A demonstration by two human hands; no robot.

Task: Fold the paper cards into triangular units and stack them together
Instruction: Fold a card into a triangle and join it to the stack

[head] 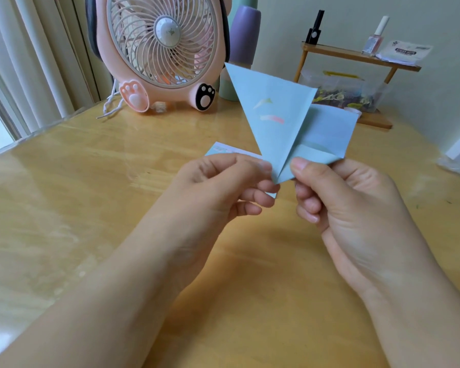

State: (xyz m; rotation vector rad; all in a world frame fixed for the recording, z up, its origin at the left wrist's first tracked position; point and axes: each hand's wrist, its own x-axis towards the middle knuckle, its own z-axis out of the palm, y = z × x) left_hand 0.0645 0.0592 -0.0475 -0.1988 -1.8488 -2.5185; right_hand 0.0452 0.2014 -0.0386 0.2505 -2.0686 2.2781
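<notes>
Both my hands are raised above the table (91,197), holding one light blue paper card (279,115) between them. Left hand (223,187): fingers curled, grip closed on the lower left edge of the card near its bottom point. Right hand (337,197): thumb on top, fingers curled beneath, grip pinching the lower right of the card at the same point.

Card state: partly folded. The left portion stands up as a long triangle, tip pointing down into my fingers, wide edge at the top. It carries two small coloured marks, one greenish, one pink. The right portion is a flap angled away to the right, with a small folded-over corner just above my right thumb.

A second card (231,151), pale blue with a pinkish strip, lies flat on the table just behind my left hand, partly hidden by it.

Background, far side of the table: a pink fan (162,49) with paw-shaped feet and a white cord; a purple-topped cylinder (243,35) just right of it; a small wooden shelf (356,57) carrying a black bottle (315,29), a pink nail polish bottle (375,38) and a white packet (404,51). A clear container (340,94) of mixed small items sits under the shelf
</notes>
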